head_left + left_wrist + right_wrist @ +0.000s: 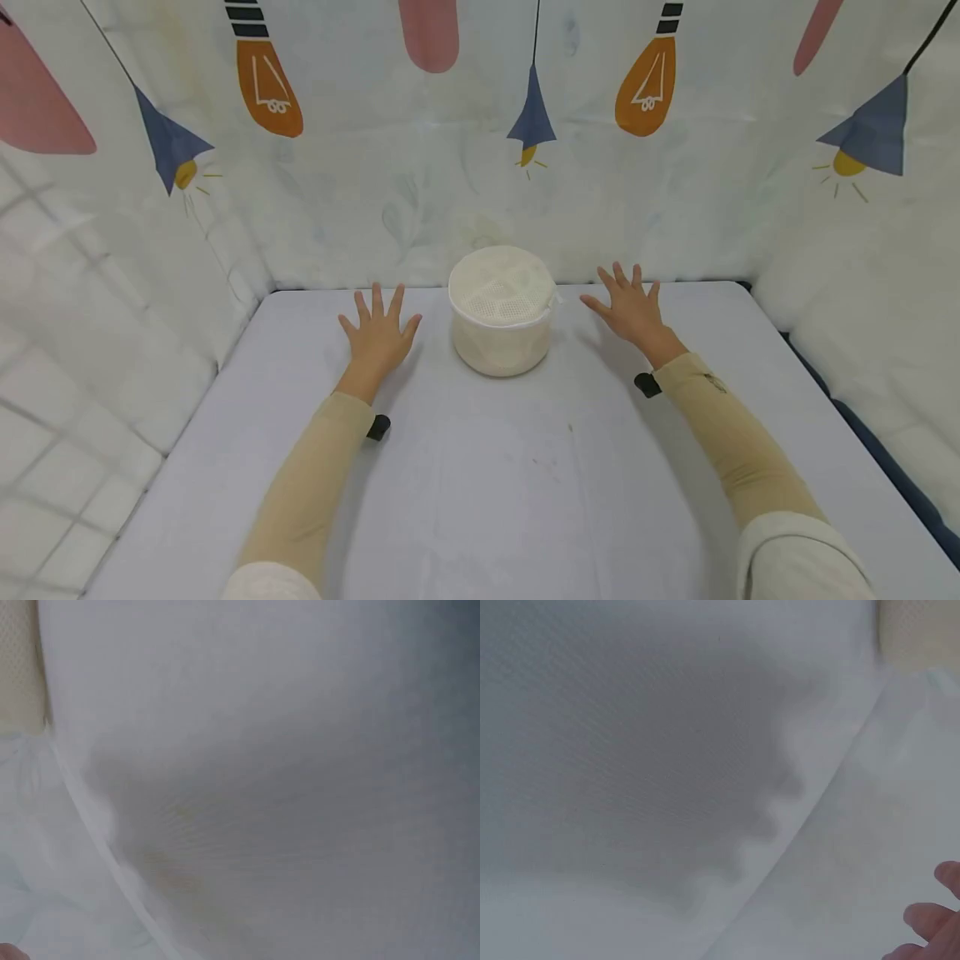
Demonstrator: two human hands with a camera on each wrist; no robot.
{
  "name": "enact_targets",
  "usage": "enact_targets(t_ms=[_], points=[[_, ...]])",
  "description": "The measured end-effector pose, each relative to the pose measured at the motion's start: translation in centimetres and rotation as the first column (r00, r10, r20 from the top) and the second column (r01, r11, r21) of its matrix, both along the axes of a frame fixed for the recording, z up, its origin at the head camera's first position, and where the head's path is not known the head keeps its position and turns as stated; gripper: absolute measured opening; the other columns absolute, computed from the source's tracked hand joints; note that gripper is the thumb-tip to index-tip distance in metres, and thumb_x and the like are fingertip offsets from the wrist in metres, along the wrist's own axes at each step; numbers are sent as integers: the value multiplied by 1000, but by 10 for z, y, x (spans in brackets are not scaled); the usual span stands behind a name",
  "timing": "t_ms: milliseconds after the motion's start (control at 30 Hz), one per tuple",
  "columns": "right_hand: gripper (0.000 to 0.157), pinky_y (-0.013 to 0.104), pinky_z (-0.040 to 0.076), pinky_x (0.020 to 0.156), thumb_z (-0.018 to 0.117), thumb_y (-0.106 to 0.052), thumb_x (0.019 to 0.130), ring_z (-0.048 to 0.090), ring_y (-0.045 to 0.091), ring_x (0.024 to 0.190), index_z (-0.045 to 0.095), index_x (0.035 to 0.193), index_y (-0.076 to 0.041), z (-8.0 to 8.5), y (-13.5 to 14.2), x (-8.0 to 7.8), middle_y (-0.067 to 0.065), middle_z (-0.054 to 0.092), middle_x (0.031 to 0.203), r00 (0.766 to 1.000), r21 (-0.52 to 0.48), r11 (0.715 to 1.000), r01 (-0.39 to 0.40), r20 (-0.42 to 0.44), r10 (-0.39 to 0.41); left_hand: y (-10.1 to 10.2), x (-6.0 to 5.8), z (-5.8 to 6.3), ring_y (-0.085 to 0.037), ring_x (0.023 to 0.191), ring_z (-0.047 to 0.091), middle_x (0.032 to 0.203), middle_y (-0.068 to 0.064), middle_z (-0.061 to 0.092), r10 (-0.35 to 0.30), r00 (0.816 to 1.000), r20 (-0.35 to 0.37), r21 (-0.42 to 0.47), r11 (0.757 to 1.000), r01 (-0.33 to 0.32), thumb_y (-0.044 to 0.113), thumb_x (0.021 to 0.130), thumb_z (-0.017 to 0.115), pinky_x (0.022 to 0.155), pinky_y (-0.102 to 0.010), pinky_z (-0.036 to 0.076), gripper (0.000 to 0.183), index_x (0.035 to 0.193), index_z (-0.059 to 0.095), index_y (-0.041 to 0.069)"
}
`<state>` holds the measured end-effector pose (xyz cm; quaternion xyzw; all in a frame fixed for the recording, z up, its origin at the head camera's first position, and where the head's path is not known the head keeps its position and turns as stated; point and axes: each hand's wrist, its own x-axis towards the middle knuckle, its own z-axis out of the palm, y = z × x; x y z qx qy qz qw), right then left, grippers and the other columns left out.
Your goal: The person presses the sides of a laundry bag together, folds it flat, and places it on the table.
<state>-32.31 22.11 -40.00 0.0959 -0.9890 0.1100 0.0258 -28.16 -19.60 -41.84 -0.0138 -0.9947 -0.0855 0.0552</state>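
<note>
Bag [501, 312] of pale mesh is standing upright on the worktop [480, 500] between the left hand [377, 340] and the right hand [633, 308], touching neither, probably sitting there for easy reach from either side; both hands are hovering with fingers spread, holding nothing.

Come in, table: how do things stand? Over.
Left grip and right grip spread, empty. Mesh bag upright on table between them. Nothing visible in the way.

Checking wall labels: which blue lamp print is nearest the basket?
The middle lamp, above the basket in the head view; the left lamp and right lamp hang far aside.
</note>
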Motion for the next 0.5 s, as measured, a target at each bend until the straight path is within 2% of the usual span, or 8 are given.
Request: enact_targets(t_ms=[167,300,500], points=[[84,71,-5,97,27,-69,89,-7,46,135,17,150,-12,5,-4,3,20,8,152,1000,-50,999,-7,4,7,2,2,5,-40,132,-23,153,-20,-6,-2,1000,-30,19,1000,3,61,94,21,95,-73,-3,70,151,1,25],[87,70,-8,97,23,-72,87,-10,45,134,17,150,-11,7,-8,4,21,7,152,1000,-89,996,-24,16,25,3,3,9,-41,133,-21,153,-19,-8,4,999,-33,57,998,-2,61,94,20,96,-72,-4,70,150,-2,26],[85,69,-4,99,22,-70,89,-5,46,135,17,149,-11,8,-13,7,19,6,152,999,-76,996,-43,9,44,6,3,15,-45,135,-10,153,-19,-4,-6,998,-61,98,995,12,62,94,22,97,-72,1,71,151,3,25]])
